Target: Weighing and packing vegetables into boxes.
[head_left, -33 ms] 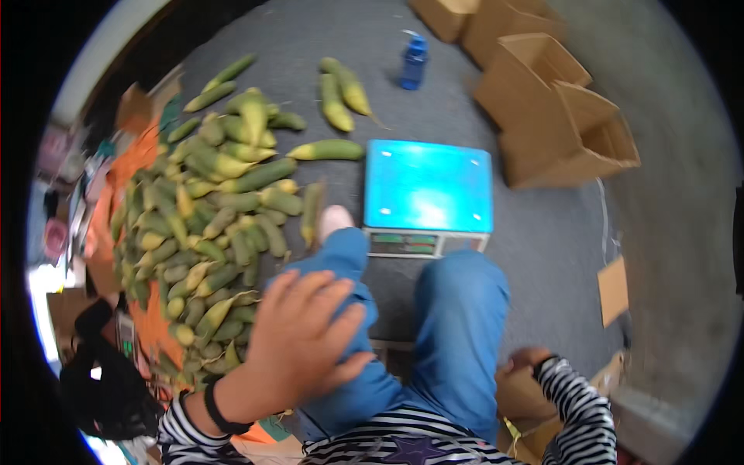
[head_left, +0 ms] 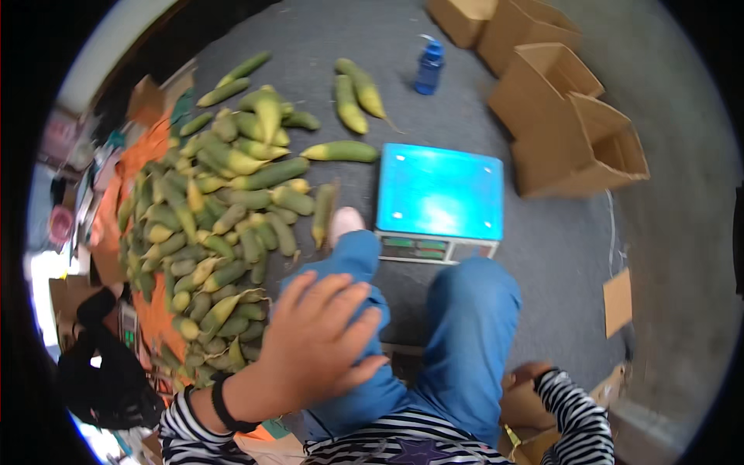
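The person's left hand point(head_left: 322, 333) lies palm down over the left thigh, on the near side of the scale point(head_left: 440, 190), fingers spread, a dark band point(head_left: 222, 407) round the wrist. The right hand point(head_left: 531, 373) hangs near-right of the scale, by a carton point(head_left: 527, 407); its fingers are mostly hidden, so its grip cannot be told. The scale's display panel point(head_left: 415, 248) has green windows, too blurred to read. Green vegetables point(head_left: 271, 174) heap left of the scale; beyond it stands a blue bottle point(head_left: 430, 68).
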